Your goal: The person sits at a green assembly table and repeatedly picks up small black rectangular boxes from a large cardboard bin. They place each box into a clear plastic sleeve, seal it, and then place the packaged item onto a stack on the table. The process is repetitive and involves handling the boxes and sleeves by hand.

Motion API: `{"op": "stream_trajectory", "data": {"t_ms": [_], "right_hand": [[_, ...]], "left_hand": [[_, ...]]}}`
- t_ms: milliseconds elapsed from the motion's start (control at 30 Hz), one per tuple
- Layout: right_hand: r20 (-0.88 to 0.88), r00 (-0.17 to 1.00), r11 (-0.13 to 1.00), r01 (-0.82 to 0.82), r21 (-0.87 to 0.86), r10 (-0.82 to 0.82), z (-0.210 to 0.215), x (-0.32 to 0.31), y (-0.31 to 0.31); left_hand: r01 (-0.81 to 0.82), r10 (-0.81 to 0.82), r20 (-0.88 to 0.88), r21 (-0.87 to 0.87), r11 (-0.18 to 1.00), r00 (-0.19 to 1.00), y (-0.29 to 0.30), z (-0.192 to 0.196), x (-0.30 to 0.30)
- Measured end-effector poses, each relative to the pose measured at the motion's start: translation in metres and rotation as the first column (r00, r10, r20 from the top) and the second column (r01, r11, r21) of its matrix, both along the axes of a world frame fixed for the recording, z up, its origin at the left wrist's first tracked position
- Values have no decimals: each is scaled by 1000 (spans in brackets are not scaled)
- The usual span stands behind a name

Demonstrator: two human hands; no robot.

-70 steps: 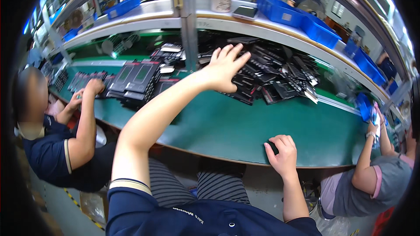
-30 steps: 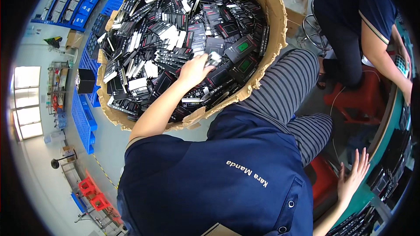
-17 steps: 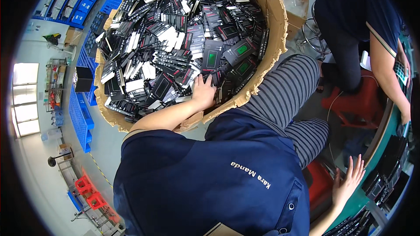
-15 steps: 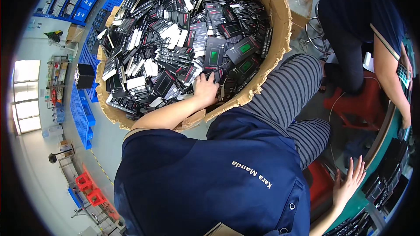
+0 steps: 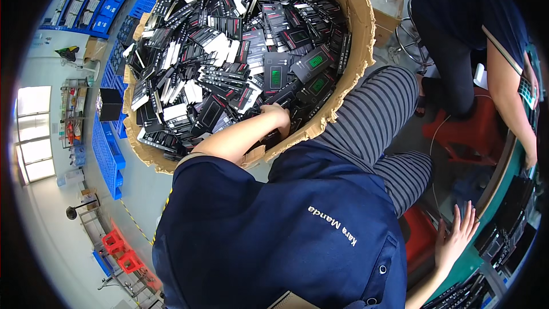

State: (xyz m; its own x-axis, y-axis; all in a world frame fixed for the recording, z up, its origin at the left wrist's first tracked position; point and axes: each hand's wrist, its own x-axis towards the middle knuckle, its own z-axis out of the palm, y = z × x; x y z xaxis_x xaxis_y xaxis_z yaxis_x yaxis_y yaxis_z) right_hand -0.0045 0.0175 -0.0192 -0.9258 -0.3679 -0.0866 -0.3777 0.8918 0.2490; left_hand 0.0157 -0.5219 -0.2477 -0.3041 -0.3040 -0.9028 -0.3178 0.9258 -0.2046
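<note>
My left hand reaches over the torn near rim of a large cardboard bin. Its fingers dip among the flat black boxes heaped inside and are mostly hidden, so any grip is out of sight. Several of these boxes carry a green panel on the front, and others show white sides. At the lower right, my right hand has its fingers spread and holds nothing. It lies by the edge of a green-topped table, near dark flat pieces piled there.
A co-worker's arm reaches to the table at the right. Red stools stand below it. An opened carton is behind the bin. Blue pallets and a black box stand to the left.
My left hand has sunk deeper among the boxes near the rim, and its fingers show less. My right hand stays spread by the table.
</note>
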Motion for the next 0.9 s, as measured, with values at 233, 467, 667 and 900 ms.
{"op": "stream_trajectory", "data": {"t_ms": [233,467,667,900], "right_hand": [[3,1000,1000,-12,-1,12,0,0,0],[13,1000,1000,-7,1,7,0,0,0],[5,1000,1000,-1,23,1,-4,1,2],[19,1000,1000,12,29,-12,-3,0,0]], "left_hand": [[103,-85,-103,191,976,991,-30,-17,8],[114,-63,-230,216,970,971,-25,-30,16],[38,76,-460,235,971,885,-43,56,25],[-187,657,-299,805,563,692,-75,107,-71]]}}
